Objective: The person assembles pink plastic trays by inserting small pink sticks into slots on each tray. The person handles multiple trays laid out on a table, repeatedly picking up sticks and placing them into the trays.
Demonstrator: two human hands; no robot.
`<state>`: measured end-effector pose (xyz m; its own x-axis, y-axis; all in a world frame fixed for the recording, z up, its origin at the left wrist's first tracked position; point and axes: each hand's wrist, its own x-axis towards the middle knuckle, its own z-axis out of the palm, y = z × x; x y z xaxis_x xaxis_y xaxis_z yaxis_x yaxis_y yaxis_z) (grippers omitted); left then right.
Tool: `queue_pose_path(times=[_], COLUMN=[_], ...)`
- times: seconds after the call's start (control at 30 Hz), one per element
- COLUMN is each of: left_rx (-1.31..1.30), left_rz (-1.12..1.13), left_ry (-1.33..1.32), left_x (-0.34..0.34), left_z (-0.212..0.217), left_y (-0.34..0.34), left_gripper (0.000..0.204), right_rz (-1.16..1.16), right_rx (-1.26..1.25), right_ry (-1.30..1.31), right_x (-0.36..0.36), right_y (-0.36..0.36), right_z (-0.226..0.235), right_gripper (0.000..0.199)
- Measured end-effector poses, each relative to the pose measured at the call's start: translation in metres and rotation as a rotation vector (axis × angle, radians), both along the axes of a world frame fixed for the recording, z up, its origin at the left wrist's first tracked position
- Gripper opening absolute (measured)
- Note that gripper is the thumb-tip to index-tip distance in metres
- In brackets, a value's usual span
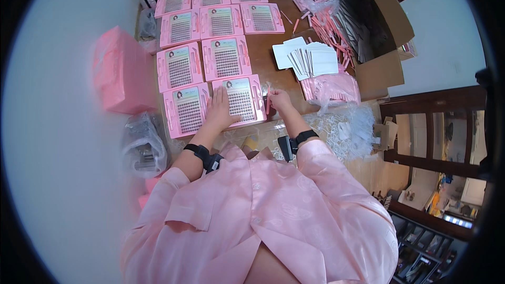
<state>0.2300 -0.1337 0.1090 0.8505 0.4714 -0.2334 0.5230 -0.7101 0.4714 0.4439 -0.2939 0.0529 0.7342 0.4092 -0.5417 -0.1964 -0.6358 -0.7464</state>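
In the head view, the left hand [218, 111] lay flat, fingers spread, on the nearest pink tray [241, 101] at centre frame, while the right hand [278, 99] pinched a thin pink stick [268, 101] just beside that tray's right edge. Ten pink trays covered the brown table [273, 76] in four rows toward the upper left, most seemingly already fitted. A heap of pink sticks [329, 31], a stack of white cards [310, 58] and one cardboard box [379, 31] in the upper right suggested more remained.

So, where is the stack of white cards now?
In the head view, the stack of white cards lies on the table's right side, between the pink trays and the cardboard box, beyond the right hand.
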Motion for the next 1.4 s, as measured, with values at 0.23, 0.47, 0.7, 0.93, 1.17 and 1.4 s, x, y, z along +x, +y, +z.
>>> queue_pose_path(times=[0.23,0.47,0.7,0.93,1.17,1.4], left_rx=[0.110,0.067,0.022,-0.015,0.012,0.008], left_rz=[-0.086,-0.105,-0.110,-0.120,-0.130,-0.139], left_ry=[0.259,0.297,0.311,0.322,0.320,0.342], left_x=[-0.005,-0.005,-0.006,-0.007,-0.006,-0.005], left_z=[-0.001,-0.011,-0.009,-0.010,-0.015,-0.022], left_y=[-0.018,-0.013,-0.010,-0.007,-0.006,-0.006], left_gripper=[0.142,0.142,0.141,0.141,0.143,0.144], right_rz=[0.368,0.427,0.336,0.250,0.162,0.206], right_rx=[-0.224,-0.275,-0.350,-0.326,-0.258,-0.256], right_ry=[-0.381,-0.450,-0.463,-0.471,-0.345,-0.406], right_x=[0.007,0.004,0.005,0.000,-0.016,-0.025], right_y=[0.022,0.028,0.032,0.029,0.013,0.015], right_z=[-0.007,0.009,-0.007,-0.010,0.005,-0.001], right_gripper=[0.023,0.022,0.019,0.029,0.032,0.020])
